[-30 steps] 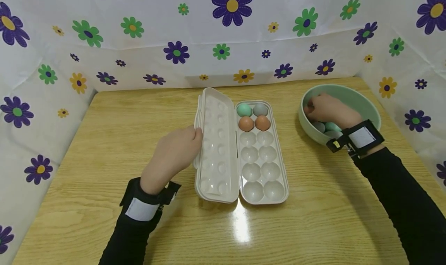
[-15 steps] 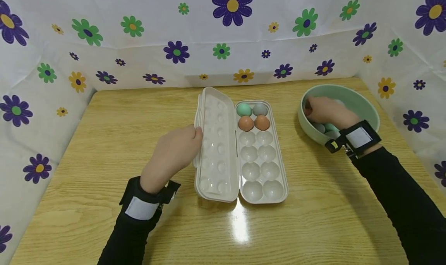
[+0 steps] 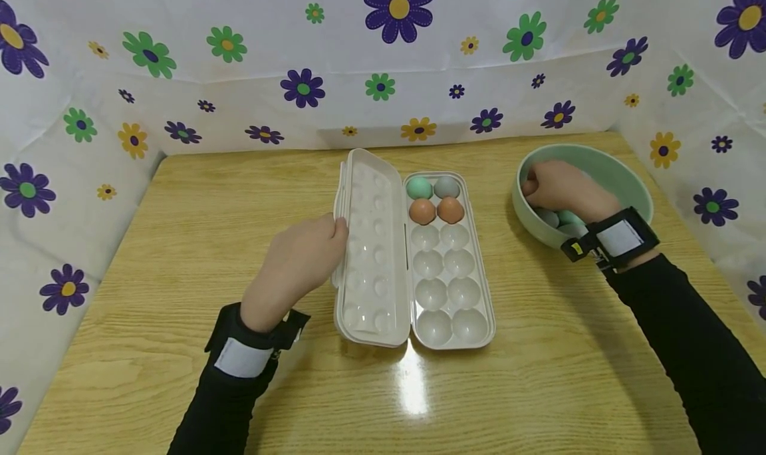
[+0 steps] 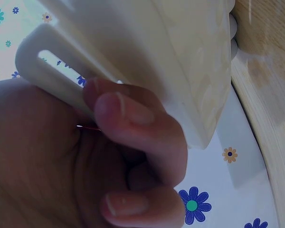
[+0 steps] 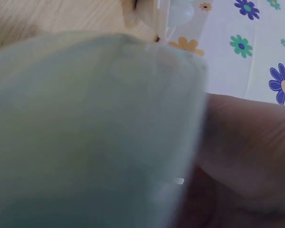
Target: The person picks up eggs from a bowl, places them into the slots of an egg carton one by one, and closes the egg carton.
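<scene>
A white plastic egg carton [image 3: 463, 294] lies with its lid [image 3: 377, 262] raised to the left. My left hand [image 3: 299, 259] pinches the lid's outer edge; in the left wrist view its curled fingers lie beside a slotted tab [image 4: 32, 53]. The two far rows hold a green egg [image 3: 419, 187], a grey egg [image 3: 446, 187] and two brown eggs [image 3: 450, 210]. My right hand [image 3: 568, 187] reaches down into a pale green bowl [image 3: 631, 182], fingers curled by its left wall. Grey [image 3: 547, 217] and green eggs [image 3: 567, 217] lie under it; I cannot tell whether it grips one.
The bowl stands at the back right of the wooden table [image 3: 251, 189], a short way right of the carton. White cloth with printed flowers [image 3: 335, 49] rises behind the table and along both sides. The bowl's wall fills much of the right wrist view.
My right hand has shifted only slightly inside the bowl. The left hand, the lid and the eggs in the carton stay as they were.
</scene>
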A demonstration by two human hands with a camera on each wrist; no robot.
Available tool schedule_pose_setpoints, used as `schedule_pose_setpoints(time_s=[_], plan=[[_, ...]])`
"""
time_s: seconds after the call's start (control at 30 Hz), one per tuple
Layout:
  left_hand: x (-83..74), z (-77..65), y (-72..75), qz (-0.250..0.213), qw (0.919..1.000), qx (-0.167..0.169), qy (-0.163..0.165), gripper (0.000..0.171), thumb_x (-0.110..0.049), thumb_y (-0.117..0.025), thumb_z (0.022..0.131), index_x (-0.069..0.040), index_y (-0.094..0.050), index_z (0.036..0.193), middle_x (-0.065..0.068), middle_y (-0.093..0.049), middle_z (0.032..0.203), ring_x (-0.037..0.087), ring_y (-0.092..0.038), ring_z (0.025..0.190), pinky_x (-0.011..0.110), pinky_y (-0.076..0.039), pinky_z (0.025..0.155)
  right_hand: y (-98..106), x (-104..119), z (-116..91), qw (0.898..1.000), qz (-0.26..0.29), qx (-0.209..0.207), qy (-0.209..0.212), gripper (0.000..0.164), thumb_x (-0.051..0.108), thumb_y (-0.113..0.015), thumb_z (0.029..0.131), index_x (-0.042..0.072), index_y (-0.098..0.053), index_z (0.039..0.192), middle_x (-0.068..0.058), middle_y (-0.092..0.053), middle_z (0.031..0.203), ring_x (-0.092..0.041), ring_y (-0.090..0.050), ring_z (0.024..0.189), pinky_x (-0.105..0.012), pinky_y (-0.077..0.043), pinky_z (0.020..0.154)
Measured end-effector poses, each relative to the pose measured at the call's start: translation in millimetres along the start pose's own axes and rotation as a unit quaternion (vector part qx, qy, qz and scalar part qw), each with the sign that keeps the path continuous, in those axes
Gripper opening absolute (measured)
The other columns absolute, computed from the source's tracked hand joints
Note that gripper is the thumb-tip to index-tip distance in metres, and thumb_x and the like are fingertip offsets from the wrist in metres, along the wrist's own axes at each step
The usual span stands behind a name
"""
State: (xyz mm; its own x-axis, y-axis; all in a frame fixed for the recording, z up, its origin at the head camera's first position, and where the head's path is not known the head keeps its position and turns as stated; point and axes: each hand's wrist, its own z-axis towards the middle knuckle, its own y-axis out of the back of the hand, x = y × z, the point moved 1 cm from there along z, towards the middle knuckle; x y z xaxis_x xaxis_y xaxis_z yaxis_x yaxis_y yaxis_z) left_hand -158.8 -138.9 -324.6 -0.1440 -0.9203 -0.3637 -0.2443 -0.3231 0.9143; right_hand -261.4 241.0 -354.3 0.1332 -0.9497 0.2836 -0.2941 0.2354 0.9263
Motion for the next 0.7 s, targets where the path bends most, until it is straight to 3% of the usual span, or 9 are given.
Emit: schedule_pose_setpoints(time_s=[0.37,0.7], plan=[[-0.1,-0.6,0.2,-0.004,1.0000,0.000,0.001,0.043,-0.031,-0.024,0.107,-0.009,-0.057,0.092,0.006,-0.050,0.068,0.021,-0.051,0.060,0.032,-0.038,0.052,9,4,-8,1.000,0.001,-0.010,0.000,0.021,0.016,-0.055,0.092,-0.002,-0.051,0.102,-0.017,-0.052,0.093,-0.030,-0.049,0.082,-0.040,-0.039,0.073],[0.5,-0.3,0.9,-0.001,1.0000,0.001,0.000,0.043,-0.032,-0.023,0.107,-0.009,-0.057,0.092,0.006,-0.050,0.069,0.021,-0.051,0.061,0.032,-0.038,0.052,12,7,-13,1.000,0.002,-0.027,0.017,0.023,0.014,-0.056,0.089,-0.004,-0.053,0.103,-0.017,-0.053,0.094,-0.029,-0.050,0.082,-0.040,-0.040,0.073]])
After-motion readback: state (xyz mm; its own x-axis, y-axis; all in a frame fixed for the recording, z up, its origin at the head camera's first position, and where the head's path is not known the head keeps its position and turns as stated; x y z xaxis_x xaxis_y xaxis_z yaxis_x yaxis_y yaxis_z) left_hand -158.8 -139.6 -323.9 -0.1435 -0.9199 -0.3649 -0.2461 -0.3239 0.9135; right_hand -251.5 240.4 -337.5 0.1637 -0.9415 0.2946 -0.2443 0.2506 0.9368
